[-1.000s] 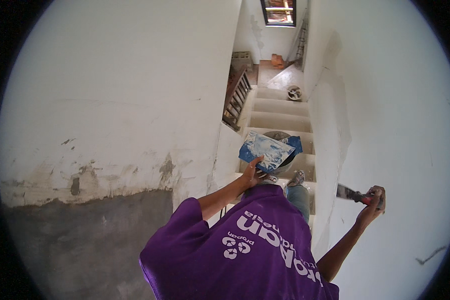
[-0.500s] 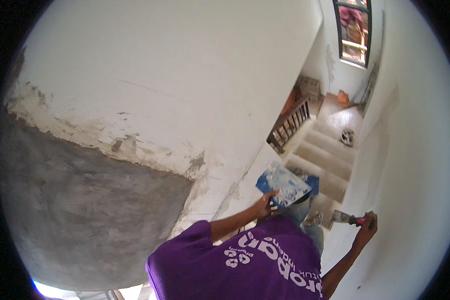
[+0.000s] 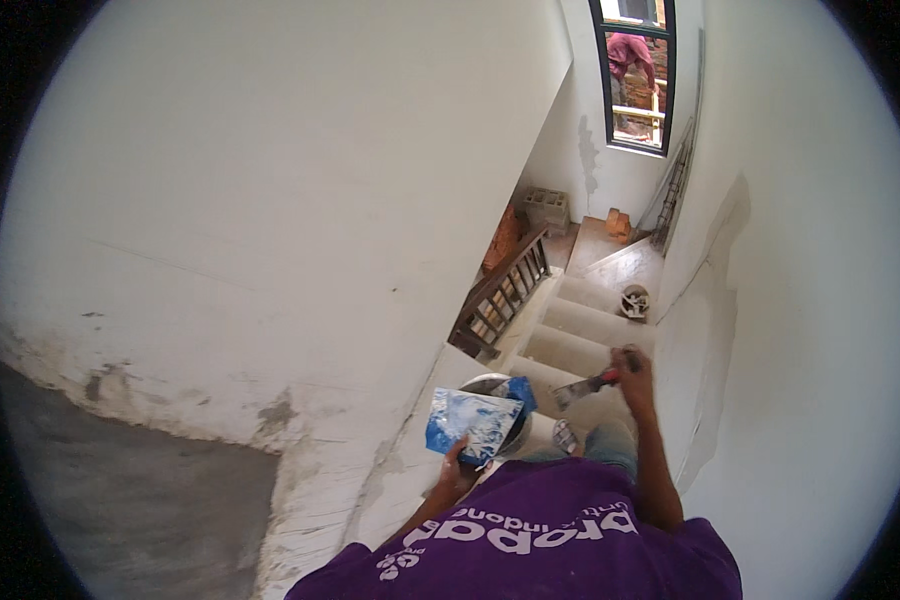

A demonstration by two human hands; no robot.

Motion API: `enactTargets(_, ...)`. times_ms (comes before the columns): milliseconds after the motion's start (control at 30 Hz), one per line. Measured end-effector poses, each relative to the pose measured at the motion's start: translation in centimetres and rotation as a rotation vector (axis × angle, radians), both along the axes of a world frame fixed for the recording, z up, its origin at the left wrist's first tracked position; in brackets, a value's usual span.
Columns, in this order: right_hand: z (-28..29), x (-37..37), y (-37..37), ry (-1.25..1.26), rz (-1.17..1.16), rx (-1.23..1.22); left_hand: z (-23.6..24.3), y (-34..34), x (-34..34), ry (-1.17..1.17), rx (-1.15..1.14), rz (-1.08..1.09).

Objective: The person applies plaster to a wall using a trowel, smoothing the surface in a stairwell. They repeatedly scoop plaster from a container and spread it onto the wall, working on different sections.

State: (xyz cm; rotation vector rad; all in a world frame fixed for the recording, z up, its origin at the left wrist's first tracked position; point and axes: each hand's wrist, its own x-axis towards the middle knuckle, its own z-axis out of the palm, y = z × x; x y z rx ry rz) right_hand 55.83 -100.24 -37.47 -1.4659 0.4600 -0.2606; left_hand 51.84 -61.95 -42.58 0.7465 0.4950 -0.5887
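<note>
My left hand grips a flat blue board smeared with white paste, its thumb lying on the top face. Partly hidden under that board is a round bucket; whether the two touch I cannot tell. My right hand is closed round the red and black handle of a putty knife. The knife's wide blade points left toward the board, apart from it, above the stairs.
Pale steps descend ahead, with a dark railing on their left. A small bucket stands on a lower step. Orange bricks lie below the window, through which a person shows. White walls flank me.
The view has swung to the right. My right hand has brought the putty knife away from the right wall, in over the stairs and nearer the board. The left hand keeps hold of the board.
</note>
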Motion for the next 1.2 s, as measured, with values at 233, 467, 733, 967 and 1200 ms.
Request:
enactTargets(233, 0.4, 7.5, 1.9, -0.110, 0.235, -0.263, -2.0, -2.7, 0.7, -0.036, 0.037, 0.207)
enactTargets(467, 0.8, 14.7, -4.7, -0.313, 0.002, 0.615, 0.4, -4.9, 3.0, -0.171, 0.116, 0.373)
enactTargets(733, -5.5, 14.3, -1.8, -0.091, 0.628, 0.709, -7.3, -5.8, 3.8, -0.192, -0.001, 0.565)
enactTargets(967, 0.8, 18.0, 12.8, -0.489, 0.692, -0.156, -4.9, -4.4, 1.8, -0.037, -0.122, 0.501)
enactTargets(1200, 16.2, 28.0, 23.7, -1.186, 0.588, -0.626, -6.1, -6.4, 2.4, -0.142, -0.089, 0.566)
